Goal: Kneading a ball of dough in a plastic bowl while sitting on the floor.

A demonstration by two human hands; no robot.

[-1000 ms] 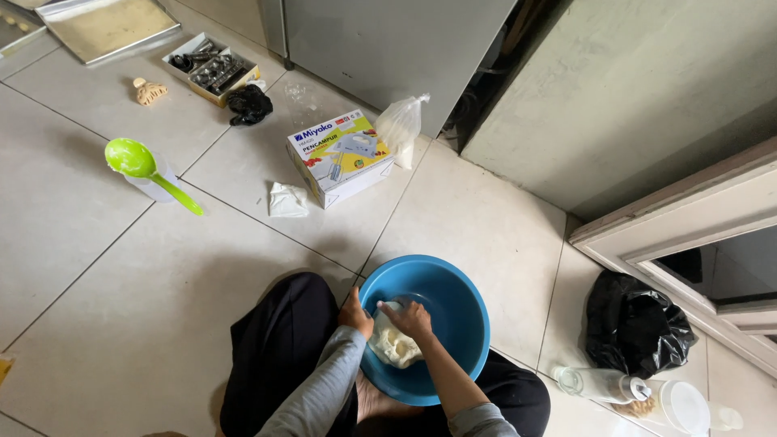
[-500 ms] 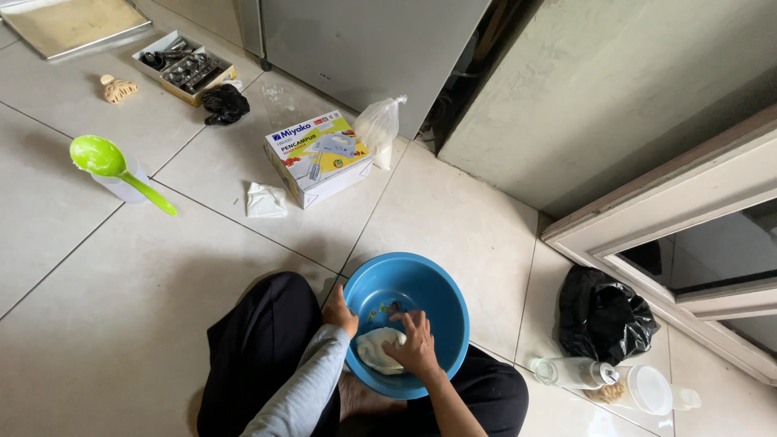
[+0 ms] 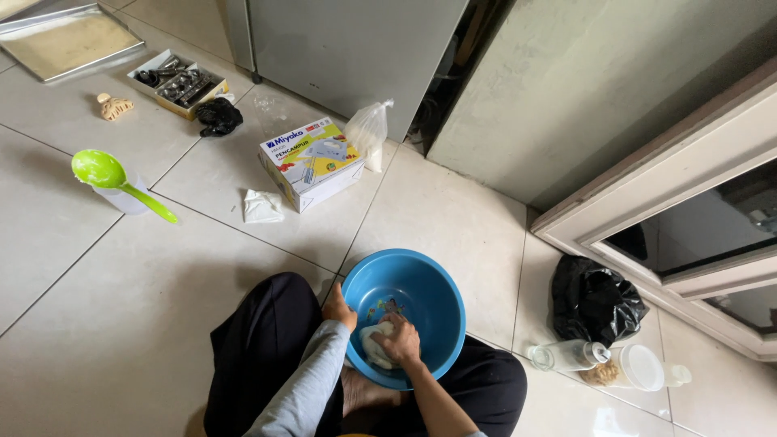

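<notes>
right hand pressing pale dough low in the blue bowl

the person sits cross-legged on the tiled floor (image 3: 453, 218) with a round blue plastic bowl (image 3: 421, 283) in the lap. the left hand (image 3: 338, 308) curls over the bowl's rim at about 9 o'clock, fingers closed on the edge, steadying it. the right hand (image 3: 398, 340) lies inside, at about 6 o'clock of the bowl, fingers bent down over a soft whitish lump of dough (image 3: 372, 344) and pressing on it; whether it fully grips the lump i cannot tell.

compared with half a second ago, the right hand has moved from the side of the lump to lie on top of it, and the dough looks more bunched toward the near wall. a second ago the lump lay higher between both hands; now only the right works it, which reads as kneading carried on.

the view has also shifted: the yellow and white cardboard appliance box (image 3: 312, 162) at 11 o'clock, the green plastic ladle on a white cup (image 3: 101, 170) at 9 o'clock and the black plastic bag (image 3: 591, 303) at 3 o'clock sit differently in the frame, though none seems moved.
</notes>
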